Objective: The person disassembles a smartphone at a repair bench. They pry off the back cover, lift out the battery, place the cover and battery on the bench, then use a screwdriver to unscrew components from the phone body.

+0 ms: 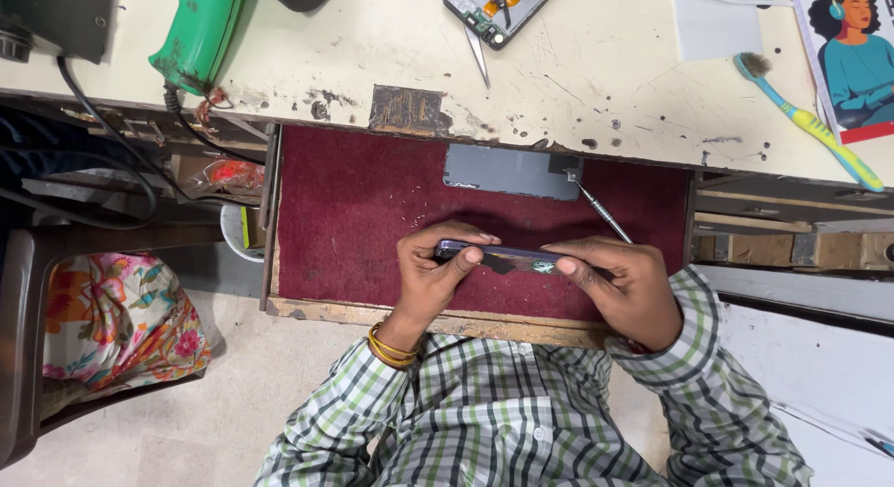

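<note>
Big to small from where I'm watching. Worn pale surface (596, 68) runs across the top; its front edge sits over an open drawer lined in maroon felt (363, 208).

On the surface: green heat gun (200, 31) at the far-left corner, an opened phone chassis (498, 7) with tweezers (478, 54) near the far edge at centre, a toothbrush (810, 124) towards the right edge.

In the drawer: a grey back panel (510, 171) tucked under the surface's front edge, a thin metal pick (601, 210) just beside it.

The phone (498, 257) is held edge-up over the drawer's near edge, clear of the felt.

Left hand (430, 273): fingers closed around the phone's left end, thumb on the near face. Right hand (624, 287): fingers pinched shut on the right end, thumb tip pressing the edge.

My read on handling: light, thin and stiff, but glass-faced, so fragile under twist or point load. Smooth dark finish looks slippery. A pale spot shows on the edge near the right thumb; can't tell what it is. Best hold is by the frame edges at both ends, as now, not across the flat faces.
</note>
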Demonstrator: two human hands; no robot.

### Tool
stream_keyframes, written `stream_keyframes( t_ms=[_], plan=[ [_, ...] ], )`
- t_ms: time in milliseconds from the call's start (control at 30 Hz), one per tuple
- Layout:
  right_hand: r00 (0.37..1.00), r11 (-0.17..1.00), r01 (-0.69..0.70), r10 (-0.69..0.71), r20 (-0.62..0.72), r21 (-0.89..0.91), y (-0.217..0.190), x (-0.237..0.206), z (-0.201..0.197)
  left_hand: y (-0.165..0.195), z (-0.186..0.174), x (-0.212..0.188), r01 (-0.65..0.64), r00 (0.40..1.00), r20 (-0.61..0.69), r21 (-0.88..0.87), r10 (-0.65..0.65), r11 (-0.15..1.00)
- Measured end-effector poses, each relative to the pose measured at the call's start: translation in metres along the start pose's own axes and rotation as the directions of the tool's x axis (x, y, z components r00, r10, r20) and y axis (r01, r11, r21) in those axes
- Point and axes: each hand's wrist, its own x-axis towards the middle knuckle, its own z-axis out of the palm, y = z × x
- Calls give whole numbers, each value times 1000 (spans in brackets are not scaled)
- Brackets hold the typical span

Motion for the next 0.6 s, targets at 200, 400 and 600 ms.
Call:
stream_keyframes(
  t_ms=[200, 400, 600],
  plan=[
    [994, 998, 52, -56, 94, 44, 10, -6, -17, 3, -10, -1, -61, 998, 5, -47, 62, 997],
    [994, 992, -113, 112, 17, 63, 30, -14, -14, 0, -7, -2, -46, 999, -26, -32, 45, 998],
    [990, 969, -134, 124, 60, 208, 43, -9, -19, 3, -5, 0, -19, 1000, -11, -4, 18, 1000]
  ],
)
